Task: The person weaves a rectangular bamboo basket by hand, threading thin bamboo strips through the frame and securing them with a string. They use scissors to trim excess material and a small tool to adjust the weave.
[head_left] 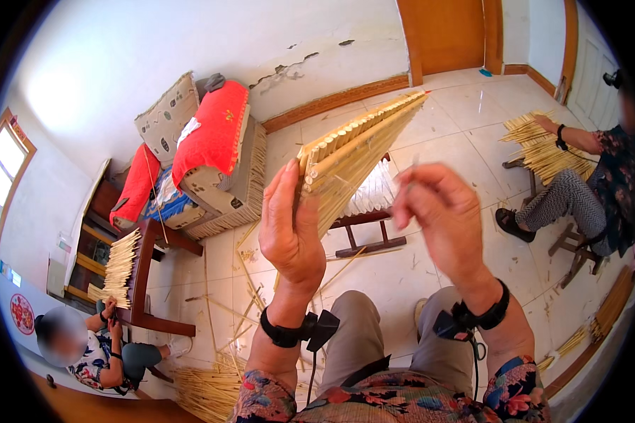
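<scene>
My left hand (293,236) is closed on the near corner of a panel of pale yellow stalks (363,155). The panel is raised and tilted, with round cut stalk ends lined up along its upper edge. To the right, apart from the panel, my right hand (441,211) is held up with thumb and fingers drawn together. A thin greyish bit sticks up from those fingertips, too blurred to name. Behind the panel, a low dark wooden stool (371,240) with a whitish top is partly hidden.
Loose stalks (240,310) litter the tiled floor, and a stalk heap (204,388) lies at lower left. At left a person (106,338) sits by a bench (144,282) bearing stalks. Another person (585,169) at right handles a stalk mat (550,148). A sofa (212,162) stands behind.
</scene>
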`<state>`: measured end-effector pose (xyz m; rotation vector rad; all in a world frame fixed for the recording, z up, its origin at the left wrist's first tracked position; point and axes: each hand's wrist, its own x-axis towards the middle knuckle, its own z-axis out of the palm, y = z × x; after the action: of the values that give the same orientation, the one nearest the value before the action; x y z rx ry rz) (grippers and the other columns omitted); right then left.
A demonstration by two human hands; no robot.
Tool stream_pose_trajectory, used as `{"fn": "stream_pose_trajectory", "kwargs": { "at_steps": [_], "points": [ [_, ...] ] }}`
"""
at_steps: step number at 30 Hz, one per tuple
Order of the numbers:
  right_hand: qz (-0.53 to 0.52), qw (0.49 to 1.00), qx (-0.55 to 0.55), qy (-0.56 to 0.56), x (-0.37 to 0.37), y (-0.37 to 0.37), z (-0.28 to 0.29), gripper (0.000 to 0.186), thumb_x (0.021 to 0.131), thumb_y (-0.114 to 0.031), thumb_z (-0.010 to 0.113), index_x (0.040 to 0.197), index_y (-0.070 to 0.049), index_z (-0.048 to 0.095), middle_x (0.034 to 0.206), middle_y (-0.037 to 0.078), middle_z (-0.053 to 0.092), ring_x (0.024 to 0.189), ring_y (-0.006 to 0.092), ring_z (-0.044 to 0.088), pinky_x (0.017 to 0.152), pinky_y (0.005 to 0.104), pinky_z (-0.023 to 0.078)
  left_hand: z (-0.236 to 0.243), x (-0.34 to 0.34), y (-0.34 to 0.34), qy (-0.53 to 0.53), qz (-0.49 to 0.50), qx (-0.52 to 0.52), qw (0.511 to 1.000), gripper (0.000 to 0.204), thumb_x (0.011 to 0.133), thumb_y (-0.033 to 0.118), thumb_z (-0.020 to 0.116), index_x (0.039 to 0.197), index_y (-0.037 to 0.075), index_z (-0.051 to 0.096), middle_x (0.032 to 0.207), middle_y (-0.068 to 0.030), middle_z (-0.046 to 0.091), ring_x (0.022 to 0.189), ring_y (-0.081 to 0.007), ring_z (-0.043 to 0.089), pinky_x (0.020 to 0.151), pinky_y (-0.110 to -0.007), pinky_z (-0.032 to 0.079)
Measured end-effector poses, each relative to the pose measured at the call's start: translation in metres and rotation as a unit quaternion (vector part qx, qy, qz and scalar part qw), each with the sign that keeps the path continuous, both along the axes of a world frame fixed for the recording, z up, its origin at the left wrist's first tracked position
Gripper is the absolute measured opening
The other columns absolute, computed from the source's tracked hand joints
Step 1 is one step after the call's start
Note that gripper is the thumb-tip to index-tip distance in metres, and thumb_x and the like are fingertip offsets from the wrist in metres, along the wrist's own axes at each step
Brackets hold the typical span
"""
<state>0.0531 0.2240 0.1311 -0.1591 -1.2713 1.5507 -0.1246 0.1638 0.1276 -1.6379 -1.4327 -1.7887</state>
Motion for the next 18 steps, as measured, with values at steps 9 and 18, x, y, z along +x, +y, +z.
{"fn": "stream_pose_trajectory", "kwargs": {
  "at_steps": [9, 18],
  "points": [
    [0.026, 0.986, 0.002, 0.166, -0.001, 0.04, 0.037, 0.021, 0.098, -0.01, 0.055, 0.116, 0.002, 0.057, 0.084, 0.006, 0.059, 0.072, 0.0137, 0.058, 0.067, 0.0287, 0.052, -0.003, 0.006, -0.004, 0.035, 0.001, -0.008, 0.999, 0.034, 0.09, -0.002, 0.059, 0.124, -0.008, 0.057, 0.119, -0.0229, 0.062, 0.106, -0.0309, 0.062, 0.094, -0.036, 0.049],
    [0.11, 0.993, -0.039, 0.009, -0.022, -0.035, -0.008, 0.016, 0.096, -0.005, 0.056, 0.11, 0.002, 0.057, 0.087, 0.008, 0.061, 0.078, 0.0168, 0.061, 0.069, 0.0333, 0.052, 0.0, -0.01, -0.018, 0.012, 0.052, -0.002, 0.999, 0.033, 0.094, 0.005, 0.058, 0.125, -0.009, 0.057, 0.121, -0.0228, 0.061, 0.109, -0.0315, 0.061, 0.095, -0.037, 0.048]
  ]
}}
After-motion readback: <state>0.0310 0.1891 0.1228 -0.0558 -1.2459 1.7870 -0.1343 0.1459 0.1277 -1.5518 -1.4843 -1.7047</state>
